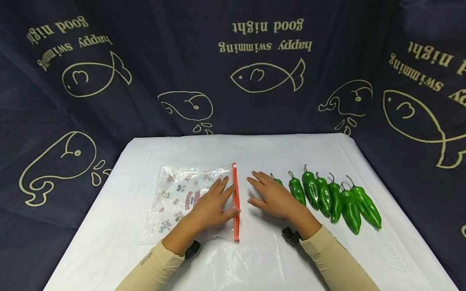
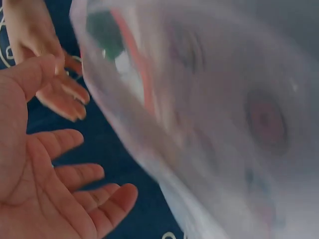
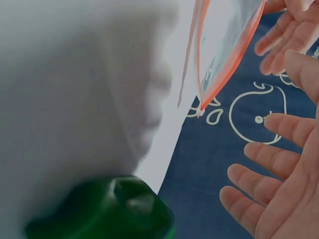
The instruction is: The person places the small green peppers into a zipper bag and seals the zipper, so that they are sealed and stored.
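A clear zip bag [image 1: 156,212] printed with small cartoon figures lies flat on the left half of the table, its red zip edge [image 1: 236,230] facing right. Over the bag's right part hovers my left hand [image 1: 214,204], fingers spread and relaxed; the left wrist view shows an open palm beside the bag [image 2: 224,129]. My right hand [image 1: 273,196] is held between the bag and the peppers, fingers loosely extended, holding nothing. In the right wrist view the red edges [image 3: 234,69] stand slightly parted. Several green peppers [image 1: 351,212] lie in a row right of my right hand.
A white cloth [image 1: 233,149] covers the table. Dark blue fabric [image 1: 269,113] with fish and whale drawings hangs behind and at both sides. Below the bag, a glossy transparent sheet [image 1: 251,262] lies on the cloth. Dark wrist bands [image 1: 291,235] sit under both wrists.
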### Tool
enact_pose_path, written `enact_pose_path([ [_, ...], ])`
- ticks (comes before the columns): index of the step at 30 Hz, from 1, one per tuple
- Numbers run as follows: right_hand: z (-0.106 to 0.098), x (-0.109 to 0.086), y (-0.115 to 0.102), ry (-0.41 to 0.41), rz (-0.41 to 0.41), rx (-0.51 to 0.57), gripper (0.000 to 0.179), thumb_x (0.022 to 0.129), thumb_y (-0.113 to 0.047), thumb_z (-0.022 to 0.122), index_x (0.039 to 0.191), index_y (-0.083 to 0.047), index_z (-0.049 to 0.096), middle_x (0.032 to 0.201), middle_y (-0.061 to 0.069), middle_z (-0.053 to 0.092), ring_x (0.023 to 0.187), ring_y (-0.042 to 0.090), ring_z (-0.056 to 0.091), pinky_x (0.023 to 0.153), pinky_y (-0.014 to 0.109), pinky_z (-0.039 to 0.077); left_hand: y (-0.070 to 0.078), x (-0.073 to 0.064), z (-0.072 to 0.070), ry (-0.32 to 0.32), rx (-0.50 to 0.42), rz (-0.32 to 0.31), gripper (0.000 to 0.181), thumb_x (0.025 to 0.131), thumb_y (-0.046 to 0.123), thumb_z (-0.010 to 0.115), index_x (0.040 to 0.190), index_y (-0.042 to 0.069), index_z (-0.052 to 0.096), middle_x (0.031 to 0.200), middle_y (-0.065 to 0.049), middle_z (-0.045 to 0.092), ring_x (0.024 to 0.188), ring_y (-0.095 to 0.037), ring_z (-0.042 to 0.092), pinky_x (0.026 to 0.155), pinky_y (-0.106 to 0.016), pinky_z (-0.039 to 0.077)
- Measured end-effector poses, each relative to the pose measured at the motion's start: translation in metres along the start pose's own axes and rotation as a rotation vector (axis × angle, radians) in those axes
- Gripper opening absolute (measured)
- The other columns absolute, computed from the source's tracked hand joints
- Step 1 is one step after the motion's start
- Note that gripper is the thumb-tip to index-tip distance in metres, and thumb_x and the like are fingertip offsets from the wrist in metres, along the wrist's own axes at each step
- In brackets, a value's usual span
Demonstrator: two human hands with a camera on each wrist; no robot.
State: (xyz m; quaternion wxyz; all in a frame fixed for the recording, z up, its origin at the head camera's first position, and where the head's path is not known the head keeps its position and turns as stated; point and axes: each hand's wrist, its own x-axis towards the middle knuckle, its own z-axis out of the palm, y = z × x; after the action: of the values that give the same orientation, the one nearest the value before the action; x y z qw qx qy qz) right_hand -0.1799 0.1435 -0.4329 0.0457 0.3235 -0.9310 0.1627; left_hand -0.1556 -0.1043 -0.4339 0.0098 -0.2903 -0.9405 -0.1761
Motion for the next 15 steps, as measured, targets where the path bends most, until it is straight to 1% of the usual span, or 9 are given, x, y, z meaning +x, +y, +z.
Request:
enact_pose_path([
  [4,0.004,0.006,0.002,-0.018,0.020,0.005,0.068,0.094,-0.042,0.066,0.149,-0.008,0.045,0.154,0.018,0.038,0.141,0.038,0.034,0.111,0.053,0.035,0.009,0.005,0.009,-0.003,0.015,-0.067,0.075,0.091,0.053,0.064,0.150,0.011,0.045,0.155,-0.020,0.035,0.136,-0.040,0.037,0.095,-0.055,0.049],
  [6,0.005,0.008,0.004,-0.025,0.030,0.015,0.068,0.094,-0.041,0.066,0.149,-0.008,0.045,0.154,0.018,0.038,0.141,0.038,0.034,0.111,0.053,0.035,0.010,0.007,0.012,-0.003,0.029,-0.097,0.073,0.091,0.051,0.064,0.149,0.012,0.046,0.151,-0.019,0.040,0.129,-0.038,0.042,0.088,-0.053,0.053],
  [8,0.007,0.010,0.004,-0.028,0.034,0.033,0.067,0.094,-0.040,0.066,0.149,-0.008,0.045,0.154,0.019,0.038,0.141,0.038,0.034,0.111,0.054,0.035,0.010,0.008,0.014,0.000,0.027,-0.121,0.070,0.091,0.047,0.066,0.149,0.012,0.047,0.146,-0.019,0.044,0.124,-0.038,0.045,0.085,-0.051,0.054],
  [11,0.009,0.012,0.004,-0.039,0.046,0.055,0.067,0.094,-0.039,0.066,0.149,-0.008,0.045,0.154,0.019,0.037,0.141,0.037,0.034,0.110,0.054,0.035,0.007,0.009,0.015,-0.011,-0.011,-0.157,0.067,0.089,0.038,0.066,0.148,0.013,0.048,0.144,-0.019,0.046,0.122,-0.039,0.047,0.086,-0.052,0.053],
  [15,0.012,0.015,0.003,-0.067,0.063,0.075,0.067,0.094,-0.039,0.066,0.150,-0.008,0.044,0.155,0.017,0.037,0.141,0.036,0.035,0.109,0.054,0.037,0.002,0.008,0.015,-0.056,-0.106,-0.197,0.065,0.089,0.029,0.060,0.150,0.016,0.045,0.149,-0.020,0.041,0.127,-0.043,0.046,0.094,-0.055,0.049],
])
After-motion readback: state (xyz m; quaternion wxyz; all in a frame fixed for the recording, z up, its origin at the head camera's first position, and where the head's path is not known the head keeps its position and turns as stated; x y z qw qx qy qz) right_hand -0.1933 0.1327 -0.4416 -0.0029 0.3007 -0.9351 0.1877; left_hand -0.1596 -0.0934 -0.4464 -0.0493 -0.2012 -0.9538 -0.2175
